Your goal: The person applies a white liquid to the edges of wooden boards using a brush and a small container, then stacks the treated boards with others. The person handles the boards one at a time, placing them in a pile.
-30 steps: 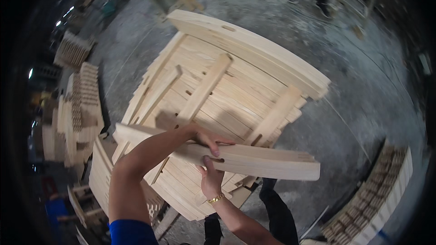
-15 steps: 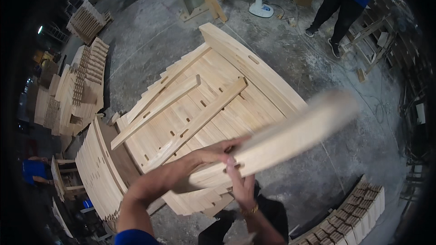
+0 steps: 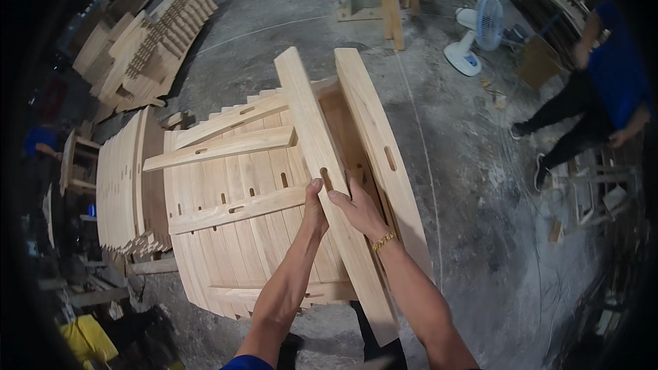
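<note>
A long pale wooden board (image 3: 308,120) with a slot near its middle is gripped in both my hands, slanting from the far side toward my body. My left hand (image 3: 314,211) closes on its left edge, thumb by the slot. On the opposite edge, my right hand (image 3: 361,211), below a gold-coloured bracelet, grips with the thumb on top. Under the board lies a broad stack of pale planks (image 3: 264,233). Slotted rails rest across it, among them an upper rail (image 3: 219,151) and a lower rail (image 3: 202,218). Just right of my hands, another slotted board (image 3: 373,113) stands along the stack's right side.
More curved boards (image 3: 118,181) are stacked at the left. Behind them sit piles of cut wooden pieces (image 3: 161,41). A white fan (image 3: 486,24) stands on the concrete floor at the far right, near a person in a blue shirt (image 3: 617,75). Cables trail across the floor.
The board has swung from pointing right, blurred by motion, to lying lengthwise over the stack's right part. My hands now hold its two edges near the slot. The view has turned rightward.
</note>
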Tool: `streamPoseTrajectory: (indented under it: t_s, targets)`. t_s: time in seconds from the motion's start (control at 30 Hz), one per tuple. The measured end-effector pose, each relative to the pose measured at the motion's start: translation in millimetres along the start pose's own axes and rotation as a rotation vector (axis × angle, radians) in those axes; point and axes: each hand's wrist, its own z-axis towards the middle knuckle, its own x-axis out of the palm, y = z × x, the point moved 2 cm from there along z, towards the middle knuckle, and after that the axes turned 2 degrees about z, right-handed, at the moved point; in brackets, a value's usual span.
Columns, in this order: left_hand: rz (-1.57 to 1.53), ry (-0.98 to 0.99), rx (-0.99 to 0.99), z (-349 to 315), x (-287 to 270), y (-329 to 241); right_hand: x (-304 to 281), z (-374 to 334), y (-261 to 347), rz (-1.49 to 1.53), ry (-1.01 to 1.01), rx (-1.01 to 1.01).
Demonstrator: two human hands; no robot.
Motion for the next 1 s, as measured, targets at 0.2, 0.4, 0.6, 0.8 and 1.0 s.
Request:
streamPoseTrajectory:
  t_s: [0.2,0.4,0.6,0.8,1.0]
  targets:
    - [0.041,-0.109,0.092,39.7,-29.3,11.1,-37.3,-20.3,5.5,-0.161,-0.012,-0.129]
    - [0.068,-0.214,0.119,62.9,-25.5,33.5,-109.2,-12.1,-71.3,0.187,0.047,0.224]
    - [0.269,-0.203,0.128,54.5,19.2,36.4,-108.3,1.5,-99.6,0.485,0.237,0.335]
    - [0.58,-0.408,0.187,50.1,26.0,35.3,-107.7,4.2,-81.1,0.402,0.275,0.41]
    - [0.176,-0.347,0.057,11.6,5.8,77.9,-119.3,15.7,-76.3,0.598,0.319,0.578]
